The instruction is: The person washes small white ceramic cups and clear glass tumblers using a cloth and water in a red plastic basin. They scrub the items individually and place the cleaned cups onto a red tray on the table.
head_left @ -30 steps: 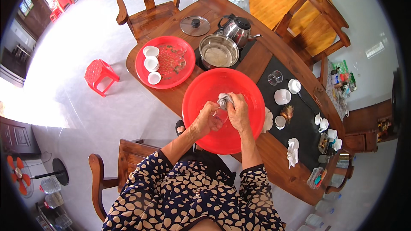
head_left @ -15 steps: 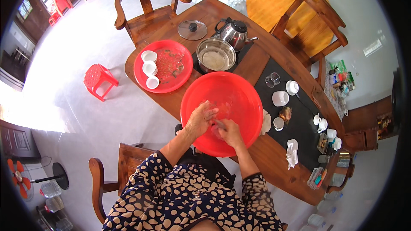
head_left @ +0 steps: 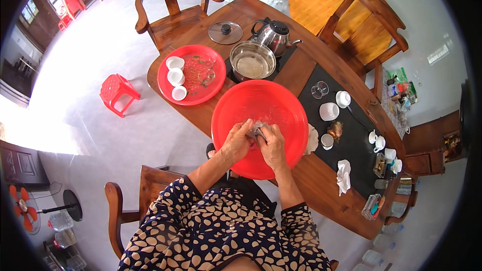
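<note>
The red plastic basin overhangs the near edge of the wooden table; grey floor extends to its left. A red tray of white cups and a steel pot crowd the far rim. Over the basin, left hand and right hand meet, fingers curled narrowly on a greyish cloth; anything inside it cannot be determined.

Grey cloth – crumpled, over basin

The basin is formed of smooth, glossy plastic; the desk is made of polished wood, the kettle of shiny metal.
</note>
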A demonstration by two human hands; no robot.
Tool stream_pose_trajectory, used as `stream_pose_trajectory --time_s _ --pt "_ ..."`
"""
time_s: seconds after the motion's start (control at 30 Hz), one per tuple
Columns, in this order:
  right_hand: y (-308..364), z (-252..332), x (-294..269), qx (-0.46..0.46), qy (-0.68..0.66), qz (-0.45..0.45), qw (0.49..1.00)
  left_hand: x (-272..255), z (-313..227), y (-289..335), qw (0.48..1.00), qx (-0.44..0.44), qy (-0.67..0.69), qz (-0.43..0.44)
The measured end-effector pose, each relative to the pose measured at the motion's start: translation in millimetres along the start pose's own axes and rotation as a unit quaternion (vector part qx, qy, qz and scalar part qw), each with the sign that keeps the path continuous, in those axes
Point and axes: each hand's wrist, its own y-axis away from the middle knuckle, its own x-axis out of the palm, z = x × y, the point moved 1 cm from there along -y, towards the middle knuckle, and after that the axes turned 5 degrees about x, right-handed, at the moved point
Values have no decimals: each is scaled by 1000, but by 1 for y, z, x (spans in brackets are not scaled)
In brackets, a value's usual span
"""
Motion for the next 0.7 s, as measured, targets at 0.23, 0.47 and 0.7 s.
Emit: stream_pose_trajectory --time_s 0.23,0.47,0.7 --pt "1 -8 1 87 -259 90 958 21 -6 7 992 53 -69 -91" --pt "-6 3 12 12 -45 -47 998 26 -14 6 987 70 -105 -94" --pt "-8 -13 16 228 -421 179 859 9 -12 7 983 59 -151 -86"
